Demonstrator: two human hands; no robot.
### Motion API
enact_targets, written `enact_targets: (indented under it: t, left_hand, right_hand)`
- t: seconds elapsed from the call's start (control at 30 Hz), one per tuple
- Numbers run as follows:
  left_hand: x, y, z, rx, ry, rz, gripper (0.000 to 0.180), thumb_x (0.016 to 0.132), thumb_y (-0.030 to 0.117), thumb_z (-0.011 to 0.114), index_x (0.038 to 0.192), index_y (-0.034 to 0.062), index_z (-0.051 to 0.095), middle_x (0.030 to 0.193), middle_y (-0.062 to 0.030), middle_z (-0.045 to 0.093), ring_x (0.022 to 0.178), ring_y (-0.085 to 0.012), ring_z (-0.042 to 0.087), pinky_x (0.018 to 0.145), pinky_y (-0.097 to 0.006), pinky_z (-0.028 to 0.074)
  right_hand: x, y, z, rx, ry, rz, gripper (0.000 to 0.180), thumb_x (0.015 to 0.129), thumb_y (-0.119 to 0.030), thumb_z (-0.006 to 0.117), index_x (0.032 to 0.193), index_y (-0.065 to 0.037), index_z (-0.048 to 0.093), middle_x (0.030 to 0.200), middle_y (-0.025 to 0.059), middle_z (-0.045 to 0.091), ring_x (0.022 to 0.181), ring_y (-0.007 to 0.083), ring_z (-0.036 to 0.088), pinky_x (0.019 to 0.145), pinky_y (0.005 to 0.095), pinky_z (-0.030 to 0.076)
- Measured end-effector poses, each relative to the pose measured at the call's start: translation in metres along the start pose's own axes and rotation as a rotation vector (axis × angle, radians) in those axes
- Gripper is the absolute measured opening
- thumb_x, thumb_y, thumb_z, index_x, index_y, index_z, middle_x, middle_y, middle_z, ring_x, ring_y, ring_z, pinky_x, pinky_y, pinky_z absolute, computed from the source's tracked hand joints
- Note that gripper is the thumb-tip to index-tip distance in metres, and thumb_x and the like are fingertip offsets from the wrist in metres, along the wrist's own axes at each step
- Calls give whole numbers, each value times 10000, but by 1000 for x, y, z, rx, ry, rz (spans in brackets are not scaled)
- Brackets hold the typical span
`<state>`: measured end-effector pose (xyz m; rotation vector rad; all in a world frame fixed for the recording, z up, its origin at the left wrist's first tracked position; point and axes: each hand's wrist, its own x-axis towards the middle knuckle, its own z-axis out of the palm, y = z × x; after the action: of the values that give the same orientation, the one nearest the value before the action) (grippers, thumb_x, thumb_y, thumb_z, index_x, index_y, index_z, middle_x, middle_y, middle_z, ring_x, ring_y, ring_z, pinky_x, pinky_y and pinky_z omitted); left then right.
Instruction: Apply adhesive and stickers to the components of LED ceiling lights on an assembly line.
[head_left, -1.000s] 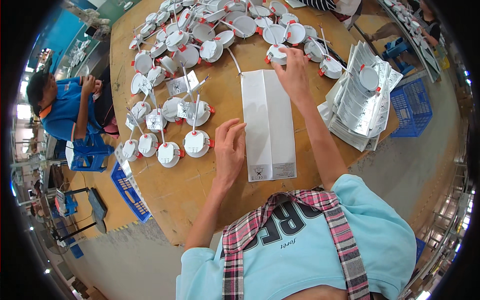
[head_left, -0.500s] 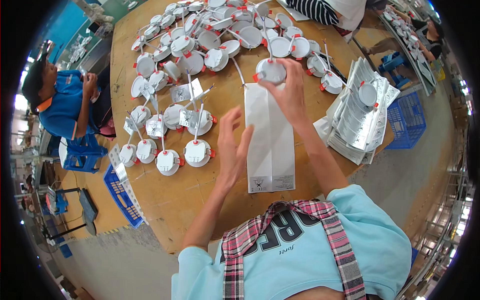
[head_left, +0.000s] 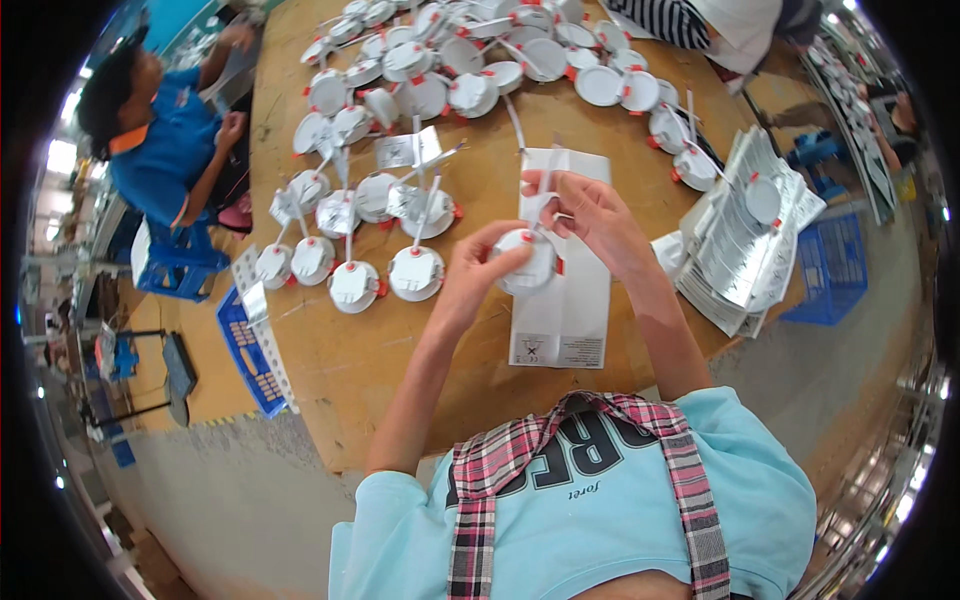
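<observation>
A round white LED downlight [head_left: 526, 264] with red clips is gripped between the thumb and fingers of my left hand [head_left: 468, 272]. Its white cable rises toward my right hand [head_left: 592, 218], whose fingers are bent and pinched around the cable. Under both hands lies a flat white paper sleeve [head_left: 562, 335] with a centre crease and small print at its near end. To the left, several downlights stand in short rows; the nearest is a white downlight [head_left: 416, 273] close to my left wrist. A silver label sheet [head_left: 408, 150] lies behind them.
A large heap of downlights [head_left: 440, 60] covers the far table. A stack of white sleeves [head_left: 735, 235] with one downlight [head_left: 762, 200] on top sits at the right edge, beside a blue crate [head_left: 828, 270]. A person in blue [head_left: 165, 130] sits at the left.
The downlight has come nearer to me and passed from my right hand into my left. My right hand has shifted to the cable. The view has tilted slightly.
</observation>
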<state>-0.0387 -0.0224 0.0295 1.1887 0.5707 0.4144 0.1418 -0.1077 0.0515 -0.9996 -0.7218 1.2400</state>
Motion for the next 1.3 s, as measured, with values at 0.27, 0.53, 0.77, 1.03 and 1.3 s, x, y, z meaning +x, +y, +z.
enact_targets:
  t: [0.27,0.53,0.77,1.03,1.3]
  left_hand:
    - [-18,12,-10,2,-159,-43,404,825,227,686,1178,48,606,1040,-27,644,966,-100,580,875,-271,441]
    - [-17,-3,-24,46,-121,13,409,844,224,668,1188,17,591,1097,-40,617,991,-107,563,882,-269,442]
    - [-22,-29,-24,541,-39,214,396,818,168,671,1178,25,586,1166,-93,533,1125,-225,504,972,-348,389]
    - [0,-23,11,858,346,455,271,825,84,633,1093,50,627,999,-130,629,1013,-309,541,879,-401,405]
    - [13,-34,7,875,402,562,155,814,53,640,966,49,673,784,-77,657,750,-249,606,759,-355,431]
  right_hand:
    - [8,3,8,378,-18,-13,375,985,-301,481,902,28,641,793,97,622,581,92,434,523,194,351]
    - [19,19,-2,342,39,26,257,953,-191,535,912,41,638,814,94,640,605,80,511,533,189,392]
    - [26,31,4,7,18,47,193,924,-145,581,969,22,667,815,72,665,609,77,558,569,203,466]
    - [30,37,6,30,-43,-17,262,953,-212,553,954,26,663,834,88,665,644,104,598,602,224,492]
    - [34,51,0,275,64,-37,285,951,-246,558,839,-7,666,789,102,664,591,86,553,559,206,443]
